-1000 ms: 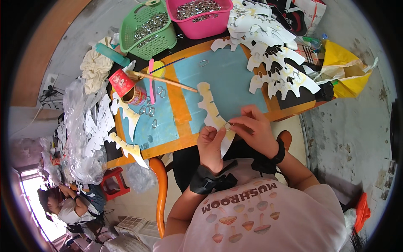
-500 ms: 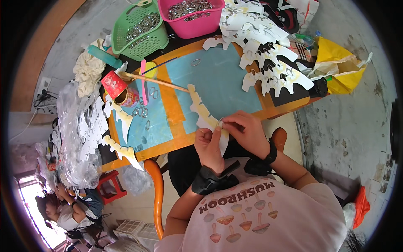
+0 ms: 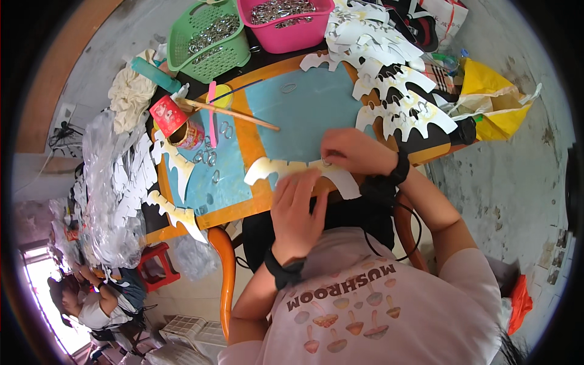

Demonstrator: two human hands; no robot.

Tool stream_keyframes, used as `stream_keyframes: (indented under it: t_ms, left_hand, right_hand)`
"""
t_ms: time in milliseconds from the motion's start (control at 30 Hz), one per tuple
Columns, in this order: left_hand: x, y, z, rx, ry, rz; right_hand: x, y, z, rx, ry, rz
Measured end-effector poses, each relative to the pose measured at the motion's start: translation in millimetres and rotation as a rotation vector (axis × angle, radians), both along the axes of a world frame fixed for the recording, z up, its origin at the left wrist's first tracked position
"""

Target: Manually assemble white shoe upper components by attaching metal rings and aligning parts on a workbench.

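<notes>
Both my hands hold one white wing-shaped card cutout (image 3: 286,168) over the front edge of the blue and orange table (image 3: 243,125). My left hand (image 3: 298,207) supports it from below with fingers spread along its lower edge. My right hand (image 3: 353,152) pinches its top edge, where a small metal ring shows at the fingertips. The cutout lies almost level, its jagged tip pointing left.
A stack of similar cutouts (image 3: 395,97) lies at the table's right; more (image 3: 176,182) hang off its left edge. A green basket (image 3: 210,39) and a pink basket (image 3: 286,21) hold metal rings. A red can (image 3: 182,128), a wooden stick (image 3: 234,114), loose rings (image 3: 210,155), a yellow bag (image 3: 493,103). Another person (image 3: 97,304) sits lower left.
The cutout has turned from pointing up and away to lying nearly level. My right hand moved up onto its top edge; my left hand shifted underneath it.
</notes>
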State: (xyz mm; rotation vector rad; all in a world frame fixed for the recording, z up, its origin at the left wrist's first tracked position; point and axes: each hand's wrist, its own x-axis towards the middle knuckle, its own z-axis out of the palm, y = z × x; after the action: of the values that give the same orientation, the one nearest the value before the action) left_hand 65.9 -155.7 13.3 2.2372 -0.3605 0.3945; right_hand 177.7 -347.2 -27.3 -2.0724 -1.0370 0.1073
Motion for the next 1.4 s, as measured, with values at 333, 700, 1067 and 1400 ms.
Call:
stream_keyframes:
  t_ms: [333,700,1067,1400]
  left_hand:
    - [54,4,-28,0.087,0.078,-0.155]
    - [52,1,-31,0.351,0.011,-0.175]
    - [25,5,-37,0.147,-0.079,-0.195]
    - [34,-4,-49,0.135,-0.074,-0.160]
  right_hand:
    - [-29,6,-11,-0.097,-0.337,-0.114]
    - [-53,-6,-18,-0.077,-0.482,-0.127]
    - [-60,-15,-9,-0.073,-0.434,-0.059]
    - [-60,-18,-9,0.061,0.064,-0.247]
